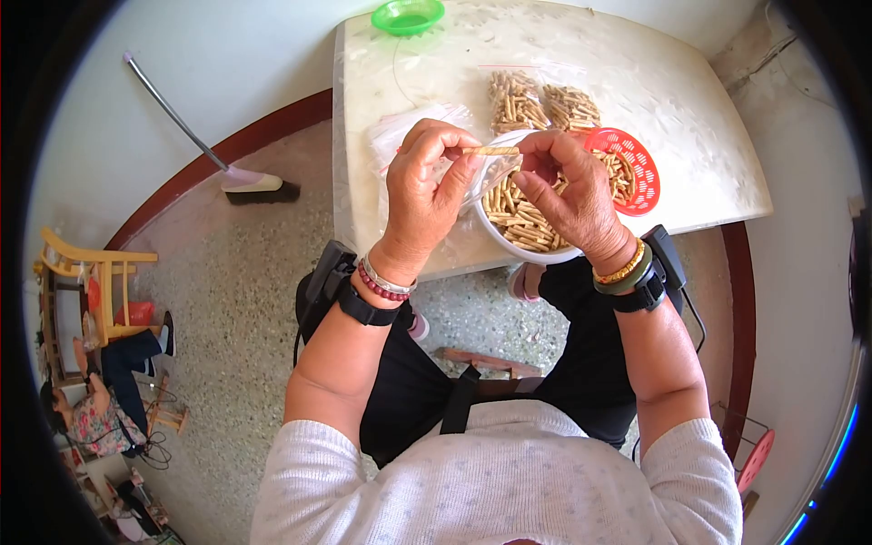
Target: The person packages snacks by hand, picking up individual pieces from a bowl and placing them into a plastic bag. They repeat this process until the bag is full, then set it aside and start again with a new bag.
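Observation:
My left hand is closed, its thumb and forefinger pinching near one end of a short tan stick piece. The piece lies level, its other end close to my right fingers. A clear plastic bag stretches between both hands, just under the piece. My right hand has its fingers curled at the bag's edge; the exact grip is partly hidden. Below the hands stands a white bowl full of similar tan stick pieces.
A red perforated basket with more pieces sits right of the bowl. Two filled bags lie behind, flat empty bags at left. A green basket is at the table's back. A broom leans left; another person sits beyond.

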Demonstrator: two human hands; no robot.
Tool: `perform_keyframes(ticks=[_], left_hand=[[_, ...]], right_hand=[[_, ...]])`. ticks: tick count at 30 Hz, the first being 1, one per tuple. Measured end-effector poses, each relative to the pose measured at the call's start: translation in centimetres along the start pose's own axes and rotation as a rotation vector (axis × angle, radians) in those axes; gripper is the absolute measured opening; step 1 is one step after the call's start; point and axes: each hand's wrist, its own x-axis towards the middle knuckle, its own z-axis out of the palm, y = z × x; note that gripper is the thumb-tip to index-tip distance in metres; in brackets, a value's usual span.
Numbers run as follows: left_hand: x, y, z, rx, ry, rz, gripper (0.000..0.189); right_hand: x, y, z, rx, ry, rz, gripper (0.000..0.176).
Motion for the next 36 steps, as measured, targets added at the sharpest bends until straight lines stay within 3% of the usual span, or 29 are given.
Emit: perform_keyframes(ticks=[14, 19, 25, 28, 30, 36], left_hand=[[-0.1, 0.4, 0.0, -0.042, -0.014, 0.007, 0.009], [-0.2, 0.6, 0.0, -0.052, -0.026, -0.020, 0.009], [-0.2, 0.5, 0.1, -0.043, -0.056, -0.002, 0.012], [-0.2, 0.5, 0.2, -0.025, -0.051, -0.022, 0.018], [-0.3, 0.7, 0.1, -0.104, -0.043, -0.136, 0.022], [-0.7, 0.4, -0.2, 0.013, -0.127, -0.135, 0.022]], right_hand=[[0.1, -0.1, 0.4, 0.114, -0.005, 0.055, 0.025], [0.2, 0.0, 0.6, 0.209, -0.028, 0.101, 0.017], [0.2, 0.2, 0.8, 0.121, 0.035, 0.060, 0.010], [0.2, 0.2, 0.9, 0.152, 0.060, 0.063, 0.009], [0.1, 0.3, 0.9, 0.170, 0.069, 0.064, 0.010], [0.0, 0.4, 1.0, 0.189, 0.064, 0.088, 0.013]])
